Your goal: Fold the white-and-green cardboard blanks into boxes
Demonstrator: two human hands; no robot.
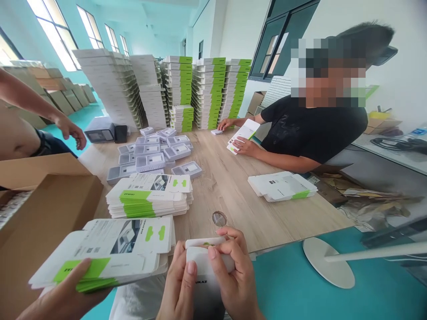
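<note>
At the table's near edge I hold a white carton (pixel 204 284) with dark lettering and a bit of green at its top end. My left hand (pixel 178 284) grips its left side, thumb on the front face. My right hand (pixel 233 271) wraps the right side, with thumb and fingers at the top flap. The carton's lower part is in shadow and partly cut off by the frame. Just beyond my fingers, a small round clear item (pixel 219 218) lies on the table. To the left, another person's hand (pixel 75 280) holds a stack of flat cartons (pixel 110 249).
More flat cartons (pixel 150 195) and several plastic trays (pixel 150 161) lie on the wooden table (pixel 213 178). Tall carton stacks (pixel 210 93) rise behind. A co-worker (pixel 307 129) at right holds a carton; an open cardboard box (pixel 50 213) stands left, near a bare arm (pixel 33 95).
</note>
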